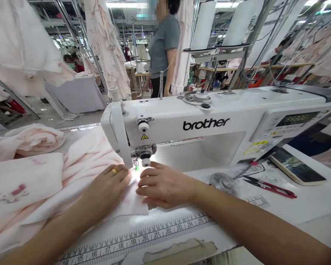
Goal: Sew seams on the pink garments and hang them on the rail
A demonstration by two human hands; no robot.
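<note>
Pale pink, soft fabric with small printed figures lies under the head of a white Brother sewing machine. My left hand, a ring on one finger, rests flat on the fabric just left of the needle area; its fingertips are partly hidden by the machine head. My right hand is at the right side of the presser foot, palm down with fingers apart, touching the fabric's edge. A lamp lights the spot between both hands. The needle itself is hard to make out.
A printed ruler runs along the table's front. Red-handled thread snips, a phone and a clear round bobbin-like disc lie at right. Thread cones stand behind the machine. A person stands beyond; garments hang around.
</note>
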